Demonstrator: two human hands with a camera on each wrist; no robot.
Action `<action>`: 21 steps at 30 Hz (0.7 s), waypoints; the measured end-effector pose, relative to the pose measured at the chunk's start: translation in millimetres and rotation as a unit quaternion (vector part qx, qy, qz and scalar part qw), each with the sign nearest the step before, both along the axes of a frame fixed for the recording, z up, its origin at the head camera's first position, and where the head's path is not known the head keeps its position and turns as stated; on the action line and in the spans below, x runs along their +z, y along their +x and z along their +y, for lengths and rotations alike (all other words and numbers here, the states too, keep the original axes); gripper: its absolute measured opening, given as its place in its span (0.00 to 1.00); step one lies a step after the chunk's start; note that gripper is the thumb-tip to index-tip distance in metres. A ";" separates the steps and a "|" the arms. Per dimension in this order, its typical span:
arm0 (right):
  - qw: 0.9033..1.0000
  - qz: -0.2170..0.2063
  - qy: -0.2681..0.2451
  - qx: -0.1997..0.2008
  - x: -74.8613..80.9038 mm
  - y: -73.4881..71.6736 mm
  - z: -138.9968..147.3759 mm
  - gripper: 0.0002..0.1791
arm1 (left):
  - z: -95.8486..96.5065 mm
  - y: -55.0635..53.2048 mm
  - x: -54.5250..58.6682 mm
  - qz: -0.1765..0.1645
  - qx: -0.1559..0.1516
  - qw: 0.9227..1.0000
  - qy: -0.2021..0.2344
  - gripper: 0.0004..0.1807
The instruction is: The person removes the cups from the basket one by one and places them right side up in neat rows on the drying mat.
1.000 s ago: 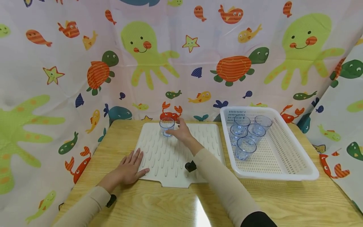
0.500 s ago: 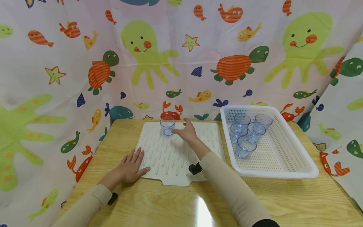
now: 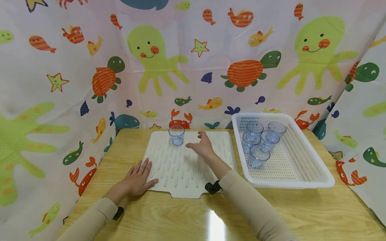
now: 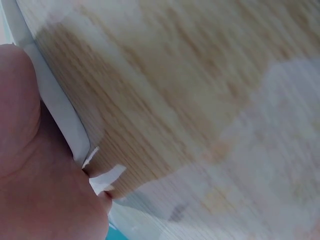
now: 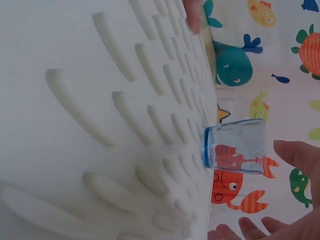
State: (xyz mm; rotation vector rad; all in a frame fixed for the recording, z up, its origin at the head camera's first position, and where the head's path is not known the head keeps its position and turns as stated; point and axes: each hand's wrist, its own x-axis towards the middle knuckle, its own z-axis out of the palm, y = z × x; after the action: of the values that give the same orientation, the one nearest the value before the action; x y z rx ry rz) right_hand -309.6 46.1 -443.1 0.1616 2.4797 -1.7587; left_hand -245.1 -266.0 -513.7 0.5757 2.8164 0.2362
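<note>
One clear bluish glass stands upright near the back left of a white ridged draining board. My right hand is held over the board just right of that glass, thumb and fingers spread and apart from it. In the right wrist view, the thumb and fingertips show beyond the glass, with a gap between. My left hand lies flat at the board's front left edge, fingers extended. The left wrist view shows the left hand against the white edge of the board.
A white perforated plastic basket sits on the wooden table to the right, holding several similar glasses along its left side. Behind the table hangs a curtain printed with sea animals, which also runs along both sides.
My right hand has let go of the glass and drawn back to the right, its fingers opening. The glass stays on the board, and the left hand has kept its place.
</note>
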 end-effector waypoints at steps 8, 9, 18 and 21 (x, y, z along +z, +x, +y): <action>0.999 0.002 -0.010 0.036 7.1 25.7 8.4 0.45 | -0.2 -0.9 -2.2 -0.001 -0.001 1.000 -0.006 0.57; 0.999 0.004 -0.010 0.041 7.7 29.0 9.5 0.45 | -0.3 -0.8 -2.4 -0.002 -0.001 1.000 -0.007 0.57; 0.996 0.035 -0.019 0.079 17.5 49.7 14.2 0.41 | -0.9 -0.4 0.0 0.004 -0.003 1.000 -0.002 0.58; 0.996 0.036 -0.015 0.086 20.8 55.6 14.6 0.42 | -0.9 0.3 0.9 0.000 -0.002 1.000 -0.002 0.58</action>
State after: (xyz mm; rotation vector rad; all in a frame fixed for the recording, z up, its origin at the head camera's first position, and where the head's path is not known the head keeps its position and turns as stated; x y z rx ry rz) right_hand -254.0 60.6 -422.4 -0.1171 2.4315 -1.7580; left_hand -244.7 -266.9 -512.8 0.5816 2.8148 0.2308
